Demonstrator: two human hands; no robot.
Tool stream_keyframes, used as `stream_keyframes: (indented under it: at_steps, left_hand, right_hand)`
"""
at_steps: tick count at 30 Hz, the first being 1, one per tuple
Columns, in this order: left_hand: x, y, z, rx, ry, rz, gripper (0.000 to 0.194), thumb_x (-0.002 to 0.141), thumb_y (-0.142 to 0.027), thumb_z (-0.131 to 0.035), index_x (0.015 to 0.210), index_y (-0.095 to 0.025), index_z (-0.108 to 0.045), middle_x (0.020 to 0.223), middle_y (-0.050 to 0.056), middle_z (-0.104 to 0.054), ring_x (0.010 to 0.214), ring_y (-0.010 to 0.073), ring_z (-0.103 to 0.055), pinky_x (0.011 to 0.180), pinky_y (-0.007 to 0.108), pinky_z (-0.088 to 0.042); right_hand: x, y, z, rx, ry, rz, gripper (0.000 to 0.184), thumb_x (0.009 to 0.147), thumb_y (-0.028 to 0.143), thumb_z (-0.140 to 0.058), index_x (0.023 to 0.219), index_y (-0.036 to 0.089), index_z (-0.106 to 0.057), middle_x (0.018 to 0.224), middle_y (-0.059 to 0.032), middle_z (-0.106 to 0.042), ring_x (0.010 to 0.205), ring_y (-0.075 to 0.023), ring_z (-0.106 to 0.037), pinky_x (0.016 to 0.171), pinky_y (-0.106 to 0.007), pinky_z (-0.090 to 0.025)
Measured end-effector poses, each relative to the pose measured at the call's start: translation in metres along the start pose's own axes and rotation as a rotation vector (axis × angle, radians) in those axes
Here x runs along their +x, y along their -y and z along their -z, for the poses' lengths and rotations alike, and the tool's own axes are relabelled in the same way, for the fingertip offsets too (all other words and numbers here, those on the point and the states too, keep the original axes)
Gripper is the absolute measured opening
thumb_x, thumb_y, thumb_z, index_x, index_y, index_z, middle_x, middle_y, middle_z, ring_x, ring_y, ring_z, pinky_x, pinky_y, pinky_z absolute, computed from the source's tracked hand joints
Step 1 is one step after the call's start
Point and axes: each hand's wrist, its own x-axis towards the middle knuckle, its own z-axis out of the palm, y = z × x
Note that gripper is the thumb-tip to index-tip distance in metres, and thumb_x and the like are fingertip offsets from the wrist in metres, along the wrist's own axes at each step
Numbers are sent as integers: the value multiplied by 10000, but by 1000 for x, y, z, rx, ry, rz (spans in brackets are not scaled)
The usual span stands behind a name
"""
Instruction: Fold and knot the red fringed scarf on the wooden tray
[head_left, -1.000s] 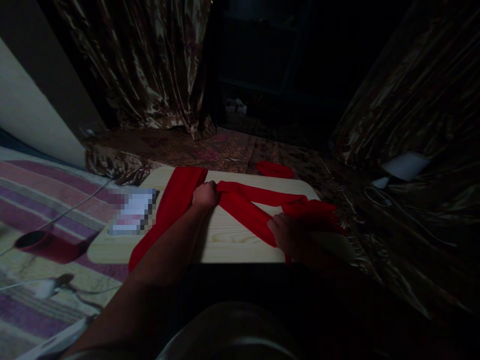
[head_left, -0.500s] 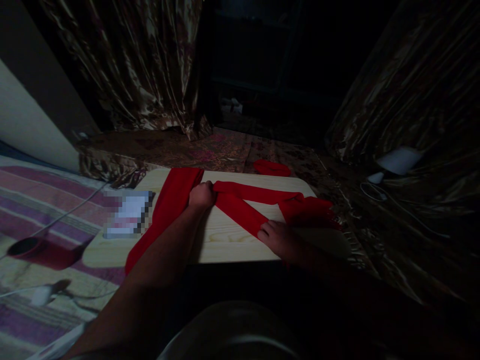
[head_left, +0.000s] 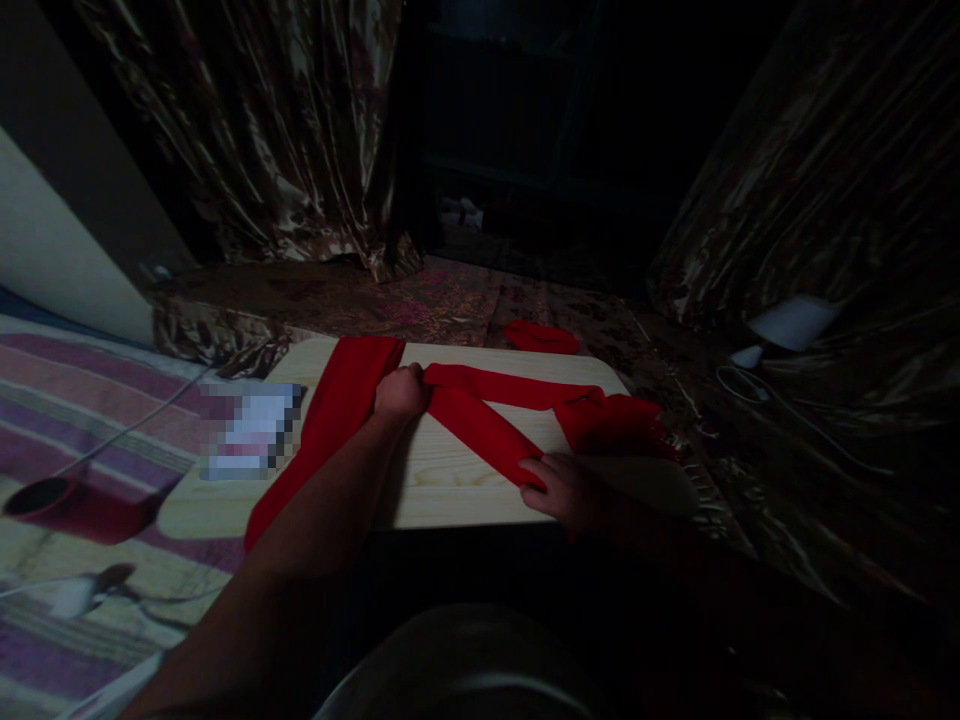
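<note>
A long red cloth (head_left: 480, 425) lies folded in strips across a pale wooden board (head_left: 442, 480). My left hand (head_left: 401, 390) is closed in a fist, gripping the cloth where its strips meet near the board's far side. My right hand (head_left: 564, 488) is at the board's near right edge, its fingers closed on the near end of one red strip. A bunched part of the cloth (head_left: 615, 420) sits at the board's right end. Another length of it (head_left: 330, 430) runs down the board's left side and over the near edge.
A blurred-out flat item (head_left: 251, 432) lies on the board's left part. A small red piece (head_left: 541, 337) lies beyond the board. A dark red cup (head_left: 71, 505) and white cables are on the striped mat at left. Shiny brown curtains hang behind; white objects (head_left: 791, 322) lie at right.
My right hand has drawn back toward me along the red strip, from its middle to its near end. My left hand has kept its grip in place.
</note>
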Motion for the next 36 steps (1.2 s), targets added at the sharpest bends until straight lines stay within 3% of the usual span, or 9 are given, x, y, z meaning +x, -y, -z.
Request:
stream_keyframes:
  at_steps: [5,11,18,24,32,36]
  left_hand:
    - [-1,-1,1,3,-5,0,361,904,-357,-459,1148,-189,-666,1114,181,-727,990,349,-708,782,417,-547]
    - [-1,-1,1,16,5,2,366,903,-376,-469,1153,-189,-660,1123,174,-724,994,339,-705,778,399,-546]
    - [-1,-1,2,15,6,9,383,923,-405,-450,1155,-188,-662,1127,172,-721,996,330,-704,785,382,-541]
    - [-3,-3,5,3,12,10,380,915,-387,-466,1170,-184,-663,1126,179,-721,1003,338,-704,797,387,-540]
    - [-2,-2,3,-7,6,12,390,907,-375,-466,1179,-184,-668,1130,186,-723,1003,335,-705,814,400,-543]
    - [-1,-1,2,-45,-1,18,390,883,-402,-507,1173,-202,-673,1127,168,-733,1008,338,-706,812,396,-542]
  right_hand:
    - [-2,0,0,-28,-1,4,151,940,163,-569,824,179,-664,1196,-144,-675,891,-220,-542,737,-354,-421]
    - [6,1,2,-34,-20,-7,231,990,119,-478,1071,114,-694,1191,-159,-693,908,-219,-574,768,-370,-462]
    - [6,-1,5,0,-24,60,254,997,128,-487,1175,121,-669,1254,-141,-679,918,-207,-568,765,-366,-444]
    - [9,-5,8,54,99,54,204,995,138,-497,1059,140,-690,1073,-122,-703,894,-206,-543,742,-350,-398]
    - [2,-7,29,167,225,95,251,926,170,-555,1154,137,-653,959,-108,-677,850,-213,-520,714,-340,-359]
    - [15,-12,45,315,311,-60,158,823,237,-623,947,155,-678,839,-80,-655,819,-212,-535,746,-349,-379]
